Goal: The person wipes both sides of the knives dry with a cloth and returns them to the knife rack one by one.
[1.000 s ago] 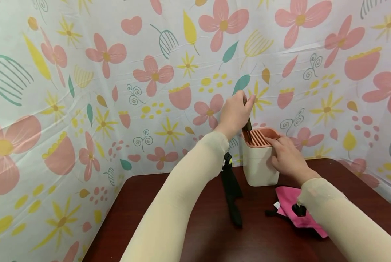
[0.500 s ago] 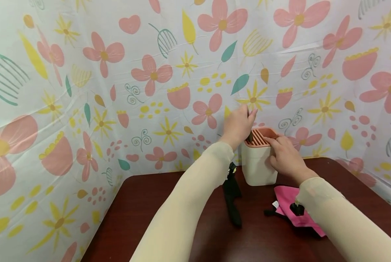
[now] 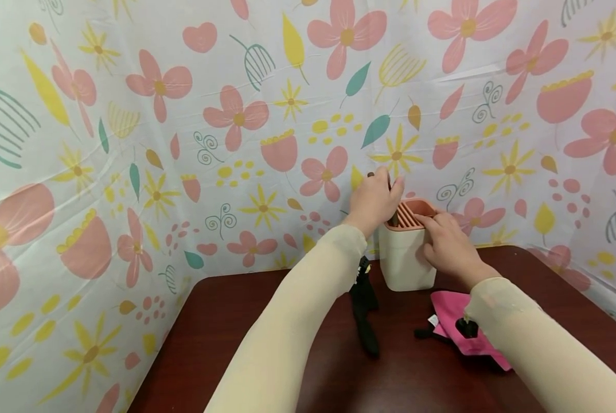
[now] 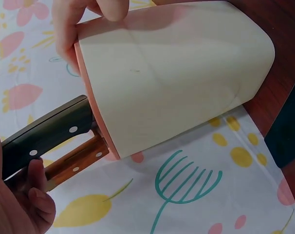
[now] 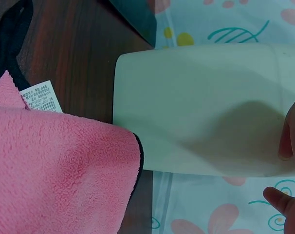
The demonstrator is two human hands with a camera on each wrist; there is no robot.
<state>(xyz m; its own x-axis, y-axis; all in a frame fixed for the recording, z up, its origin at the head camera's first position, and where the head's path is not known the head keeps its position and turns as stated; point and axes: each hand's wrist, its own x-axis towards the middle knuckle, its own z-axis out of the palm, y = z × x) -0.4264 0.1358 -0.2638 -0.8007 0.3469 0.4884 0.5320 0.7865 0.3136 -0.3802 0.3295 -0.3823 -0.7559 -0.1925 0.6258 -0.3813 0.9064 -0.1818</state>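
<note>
My left hand [image 3: 372, 201] grips a knife by its handle at the left end of the slotted knife block; the blade is out of sight inside. In the left wrist view, a dark riveted handle [image 4: 55, 132] and a brown wooden handle [image 4: 79, 163] stick out of the block side by side. Fingers curl around them, though I cannot tell whether both are held. The cream knife block [image 3: 406, 261] has a coral slotted top [image 3: 407, 218] and stands upright. My right hand [image 3: 449, 246] holds its right side, with fingers over the rim and thumb on the wall.
A black knife [image 3: 365, 312] lies on the dark red table [image 3: 225, 332], left of the block. In front of the block, under my right wrist, is a pink cloth [image 3: 455, 318] with black edging and a white label [image 5: 42, 97]. A flower-patterned curtain [image 3: 266, 189] hangs close behind.
My left hand has come down towards the block, and its knife has sunk deeper into the slot. A handle end now shows beyond the knuckles. The right hand keeps its hold.
</note>
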